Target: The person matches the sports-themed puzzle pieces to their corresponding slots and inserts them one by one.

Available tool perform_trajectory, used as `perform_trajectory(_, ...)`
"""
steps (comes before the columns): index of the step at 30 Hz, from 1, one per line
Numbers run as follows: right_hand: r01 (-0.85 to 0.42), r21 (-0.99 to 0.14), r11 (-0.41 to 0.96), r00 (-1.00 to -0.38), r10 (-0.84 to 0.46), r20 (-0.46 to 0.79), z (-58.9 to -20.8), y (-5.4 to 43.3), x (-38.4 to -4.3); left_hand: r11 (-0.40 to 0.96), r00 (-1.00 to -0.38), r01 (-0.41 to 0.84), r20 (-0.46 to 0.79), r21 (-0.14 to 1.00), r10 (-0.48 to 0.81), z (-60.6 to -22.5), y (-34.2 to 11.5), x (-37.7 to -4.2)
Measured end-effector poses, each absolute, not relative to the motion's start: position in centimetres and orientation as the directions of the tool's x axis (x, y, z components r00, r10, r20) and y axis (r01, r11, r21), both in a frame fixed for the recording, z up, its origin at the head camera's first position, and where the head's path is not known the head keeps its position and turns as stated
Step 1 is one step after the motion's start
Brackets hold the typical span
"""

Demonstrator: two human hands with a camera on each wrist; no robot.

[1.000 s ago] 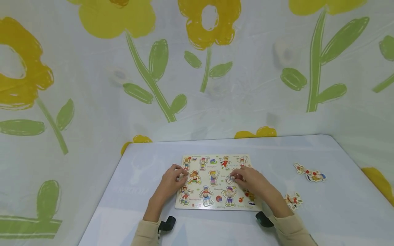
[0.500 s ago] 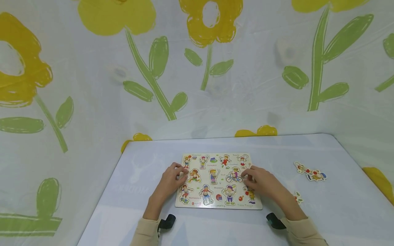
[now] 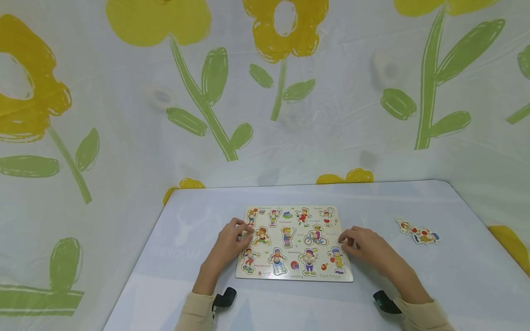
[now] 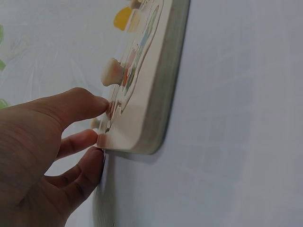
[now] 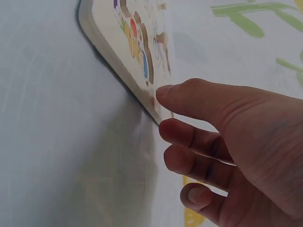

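A wooden knob puzzle board with sports figures lies flat on the table. My left hand holds its left edge, the thumb over the top face and fingers at the side in the left wrist view. A wooden knob stands up near that thumb. My right hand, fingers loosely bent and holding nothing, is at the board's right edge. The cyclist piece sits in its slot left of that hand. In the right wrist view, the lower right figure shows as a picture inside a cut recess.
Two loose puzzle pieces, one with a red-clad figure and one with a blue end, lie touching on the table at the right. A flower-patterned cloth rises behind the table. Black wrist devices are strapped to both arms.
My right hand has let go of the cyclist piece and moved right to the board's edge. The forearm now hides a loose piece seen earlier. My left hand has stayed in place.
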State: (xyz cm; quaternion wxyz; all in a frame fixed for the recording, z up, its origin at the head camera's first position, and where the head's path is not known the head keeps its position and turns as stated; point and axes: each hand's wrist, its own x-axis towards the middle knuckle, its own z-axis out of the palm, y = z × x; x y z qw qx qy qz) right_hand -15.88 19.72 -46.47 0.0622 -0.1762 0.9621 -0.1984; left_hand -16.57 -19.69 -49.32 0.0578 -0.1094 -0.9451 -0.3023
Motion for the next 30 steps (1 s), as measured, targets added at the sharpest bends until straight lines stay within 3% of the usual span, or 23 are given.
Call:
perform_trajectory(13,-0.265,-0.37,0.89,-0.948,-0.311,-0.068,-46.6,22.4,-14.5,0.791,-0.966,0.252,0.189,0.558,0.174,-49.4,-19.6,-16.6)
perform_trajectory(30,-0.236,-0.447,0.863,-0.938,-0.322,-0.125,-46.1,27.0,-13.7,0.79,-0.969,0.243,0.18,0.564,0.169,-49.4,-19.7,-16.6)
